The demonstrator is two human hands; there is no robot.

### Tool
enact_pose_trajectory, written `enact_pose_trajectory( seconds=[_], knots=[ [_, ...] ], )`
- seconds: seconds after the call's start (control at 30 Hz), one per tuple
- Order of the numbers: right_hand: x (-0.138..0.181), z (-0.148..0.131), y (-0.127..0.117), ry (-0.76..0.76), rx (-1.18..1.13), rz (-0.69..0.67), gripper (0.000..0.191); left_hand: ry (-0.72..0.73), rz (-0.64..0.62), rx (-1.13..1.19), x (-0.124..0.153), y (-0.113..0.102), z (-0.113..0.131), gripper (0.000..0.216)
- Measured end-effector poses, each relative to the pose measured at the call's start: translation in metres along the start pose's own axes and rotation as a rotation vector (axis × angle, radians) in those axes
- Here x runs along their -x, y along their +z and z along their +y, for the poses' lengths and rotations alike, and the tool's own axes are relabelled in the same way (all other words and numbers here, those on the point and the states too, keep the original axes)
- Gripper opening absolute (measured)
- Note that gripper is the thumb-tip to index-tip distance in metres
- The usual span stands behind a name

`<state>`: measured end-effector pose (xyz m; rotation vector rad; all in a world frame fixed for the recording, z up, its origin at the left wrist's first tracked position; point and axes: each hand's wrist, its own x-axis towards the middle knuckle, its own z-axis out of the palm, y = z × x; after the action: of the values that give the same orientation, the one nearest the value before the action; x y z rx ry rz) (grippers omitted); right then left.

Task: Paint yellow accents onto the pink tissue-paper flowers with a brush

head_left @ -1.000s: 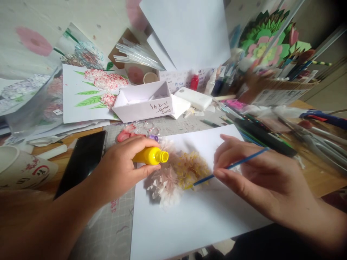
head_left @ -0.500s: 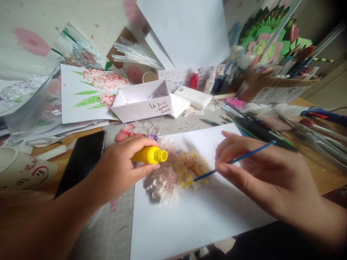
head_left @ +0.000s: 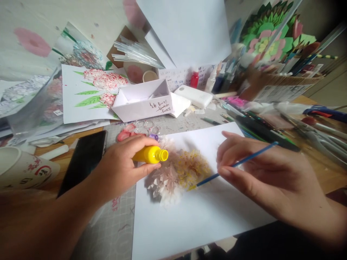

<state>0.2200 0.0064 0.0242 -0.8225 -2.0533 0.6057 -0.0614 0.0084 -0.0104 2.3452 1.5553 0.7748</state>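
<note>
My left hand (head_left: 121, 164) is closed around a yellow paint bottle (head_left: 150, 154), tilted on its side with its uncapped mouth facing right. Between the thumb and fingers of my right hand (head_left: 252, 169) is a blue paintbrush (head_left: 208, 179). Its yellow-coated tip is at the lower edge of a ruffled flower cluster (head_left: 191, 168) with yellow-painted petal edges. Left of that cluster, pale pinkish-white ruffled petals (head_left: 165, 186) carry no yellow. The flowers lie on a white sheet of paper (head_left: 195, 224). Part of the bottle is hidden by my left fingers.
A dark phone (head_left: 82, 155) and a paper cup (head_left: 27, 168) are on the left. Behind the sheet stand a white box (head_left: 146, 110), a white power bank (head_left: 193, 96) and a red bottle (head_left: 194, 79). Pens and brushes crowd the right around a brush holder (head_left: 287, 86).
The brush tip has shifted slightly right and down along the flower's lower edge. My left hand and the yellow bottle stay nearly still; the whole view has drifted a little.
</note>
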Motion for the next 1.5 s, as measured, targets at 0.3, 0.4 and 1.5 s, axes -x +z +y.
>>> enact_pose_trajectory(
  seconds=[0.3,0.4,1.5],
  knots=[
    [-0.003,-0.003,0.0,-0.005,0.003,0.005,0.014,-0.003,0.008,-0.006,-0.002,-0.002,0.004,0.027],
    [-0.002,-0.002,-0.001,-0.033,0.004,-0.017,0.013,-0.004,0.005,-0.008,-0.003,-0.002,0.005,0.025],
    [0.001,0.007,0.002,0.187,-0.025,0.044,0.014,-0.009,0.005,0.058,-0.001,0.001,0.003,0.026]
  ],
)
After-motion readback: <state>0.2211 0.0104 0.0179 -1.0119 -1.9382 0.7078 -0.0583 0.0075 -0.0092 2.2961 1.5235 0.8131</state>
